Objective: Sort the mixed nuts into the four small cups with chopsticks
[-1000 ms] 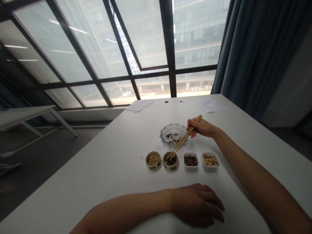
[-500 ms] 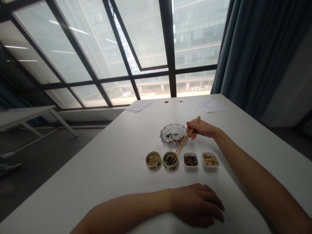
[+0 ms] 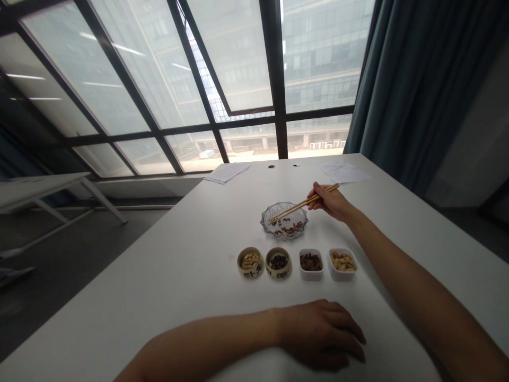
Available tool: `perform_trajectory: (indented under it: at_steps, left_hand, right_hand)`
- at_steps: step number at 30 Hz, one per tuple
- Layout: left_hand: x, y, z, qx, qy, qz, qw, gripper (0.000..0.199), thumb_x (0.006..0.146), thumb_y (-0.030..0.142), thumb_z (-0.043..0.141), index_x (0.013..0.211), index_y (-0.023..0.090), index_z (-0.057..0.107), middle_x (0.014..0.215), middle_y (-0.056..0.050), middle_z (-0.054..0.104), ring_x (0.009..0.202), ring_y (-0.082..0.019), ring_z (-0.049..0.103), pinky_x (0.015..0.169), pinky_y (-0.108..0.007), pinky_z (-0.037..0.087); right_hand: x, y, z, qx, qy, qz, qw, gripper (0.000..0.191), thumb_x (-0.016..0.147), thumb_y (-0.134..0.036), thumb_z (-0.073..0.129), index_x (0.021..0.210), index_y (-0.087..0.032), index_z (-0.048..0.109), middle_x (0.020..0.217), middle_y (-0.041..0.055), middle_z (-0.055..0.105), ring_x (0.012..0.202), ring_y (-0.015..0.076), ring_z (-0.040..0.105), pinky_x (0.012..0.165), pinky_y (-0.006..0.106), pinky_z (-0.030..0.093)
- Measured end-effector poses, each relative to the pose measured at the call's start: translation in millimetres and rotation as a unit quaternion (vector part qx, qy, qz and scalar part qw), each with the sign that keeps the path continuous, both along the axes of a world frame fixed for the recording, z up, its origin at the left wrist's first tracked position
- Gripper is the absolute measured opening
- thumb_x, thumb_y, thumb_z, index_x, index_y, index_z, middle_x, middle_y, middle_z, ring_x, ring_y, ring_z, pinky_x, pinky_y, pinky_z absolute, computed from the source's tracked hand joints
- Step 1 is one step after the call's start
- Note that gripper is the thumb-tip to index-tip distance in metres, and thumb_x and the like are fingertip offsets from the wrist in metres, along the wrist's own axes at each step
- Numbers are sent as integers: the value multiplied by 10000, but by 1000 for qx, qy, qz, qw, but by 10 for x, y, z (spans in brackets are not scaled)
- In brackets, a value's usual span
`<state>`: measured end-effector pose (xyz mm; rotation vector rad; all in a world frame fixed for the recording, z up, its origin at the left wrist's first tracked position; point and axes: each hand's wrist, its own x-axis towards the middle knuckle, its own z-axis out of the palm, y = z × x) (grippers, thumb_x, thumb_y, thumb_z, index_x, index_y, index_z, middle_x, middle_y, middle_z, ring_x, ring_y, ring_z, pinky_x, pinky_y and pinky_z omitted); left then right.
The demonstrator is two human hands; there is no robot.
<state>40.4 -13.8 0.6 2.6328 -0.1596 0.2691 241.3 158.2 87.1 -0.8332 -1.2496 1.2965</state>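
My right hand (image 3: 326, 200) is closed around a pair of wooden chopsticks (image 3: 296, 207), whose tips reach over the left side of a clear glass bowl (image 3: 263, 222). Dark pieces and reddish-brown pieces (image 3: 293, 229) lie inside that bowl. Whether the tips pinch anything is too small to tell. Nearer me stand a round dish of peanuts (image 3: 250, 261), a round dish of black pieces (image 3: 278, 262), a white square dish of dark brown strips (image 3: 310, 262) and another white dish of yellowish pieces (image 3: 342, 261). My left hand (image 3: 324, 335) rests on the table with fingers spread, holding nothing.
The white table (image 3: 191, 249) carries paper sheets (image 3: 227, 172) at the far left and more papers (image 3: 345, 172) at the far right. Two small dark round spots are near its far edge. Windows and a blue curtain (image 3: 401, 95) stand behind; another table (image 3: 43, 183) is at left.
My right hand has raised the chopsticks out of the dish of black pieces and swung their tips up and away to the glass bowl. My left hand stays where it was.
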Motion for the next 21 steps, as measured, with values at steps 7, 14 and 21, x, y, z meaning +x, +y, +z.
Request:
perform_trajectory:
  at_steps: [7, 14, 21]
  left_hand:
    - [1, 6, 5, 4, 8, -3, 1000, 392, 980, 397, 487, 1211, 160, 697, 1365, -82, 661, 1285, -210, 591, 1237, -314, 361]
    - [4, 4, 2, 8, 7, -4, 1000, 396, 974, 378, 480, 1205, 150, 709, 1361, -81, 664, 1267, -213, 594, 1225, -315, 375]
    - [-4, -2, 4, 1, -5, -1, 1000, 374, 971, 376, 506, 1204, 157, 699, 1351, -86, 666, 1282, -219, 598, 1219, -329, 386]
  right_hand:
    - [32, 128, -154, 7, -48, -124, 991, 504, 881, -580, 767, 683, -120, 714, 570, 115, 725, 470, 175, 726, 428, 177, 583]
    - [-18, 143, -203, -9, -68, -152, 986, 456, 938, -472, 749, 668, -107, 705, 534, 93, 708, 435, 170, 712, 403, 176, 574]
    - [-54, 145, -223, -22, -68, -151, 986, 488, 921, -515, 747, 651, -113, 689, 536, 107, 713, 430, 176, 712, 397, 176, 571]
